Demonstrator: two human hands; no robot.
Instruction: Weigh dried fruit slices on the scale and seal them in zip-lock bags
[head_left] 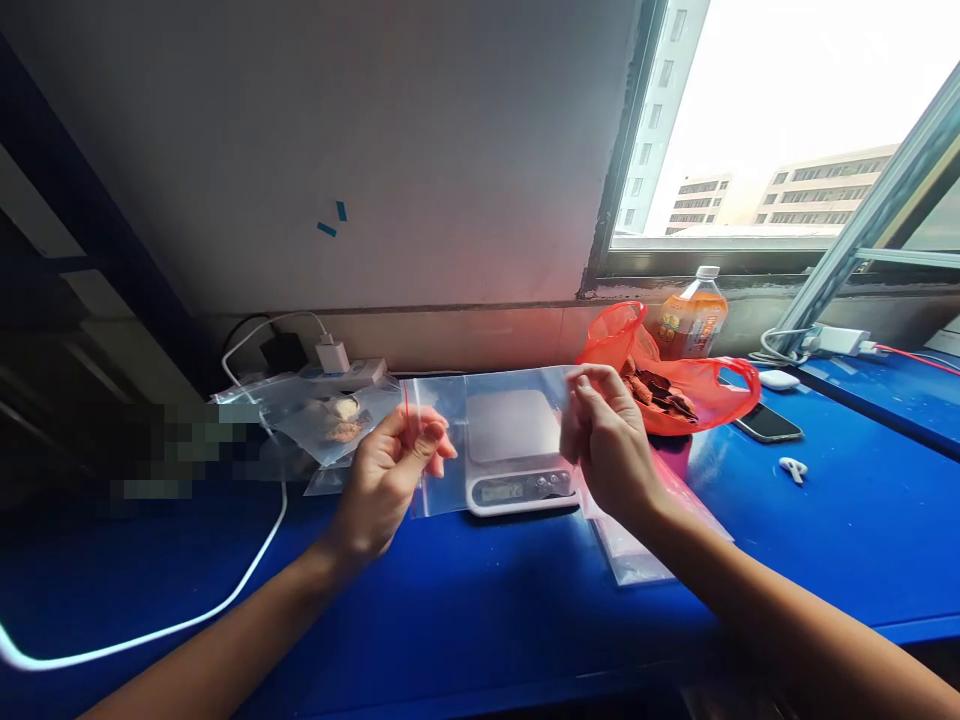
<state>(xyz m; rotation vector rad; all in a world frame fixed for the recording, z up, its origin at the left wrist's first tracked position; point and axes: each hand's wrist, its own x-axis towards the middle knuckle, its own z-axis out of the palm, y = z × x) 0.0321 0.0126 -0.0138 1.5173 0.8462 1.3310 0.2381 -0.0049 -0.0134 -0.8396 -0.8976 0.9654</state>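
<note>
A clear zip-lock bag (444,488) with a red line along its zip is stretched sideways between my hands. My left hand (390,478) pinches the bag at its zip end, thumb against fingers. At the opposite end my right hand (609,440) has its fingers closed on the bag's edge. Behind the see-through film stands a white kitchen scale (517,425) with a small display; its digits are too faint to read. A stack of clear bags (637,560) lies under my right wrist. Beside it a red plastic bag (712,405) gapes around dried brown pieces (660,395).
Filled clear bags (341,425) lie left of the scale, near a power strip (367,373) with a charger. A white cable (259,550) curves across the blue table (450,620). A drink bottle (697,315), phone (769,422) and earbuds (793,470) are at right.
</note>
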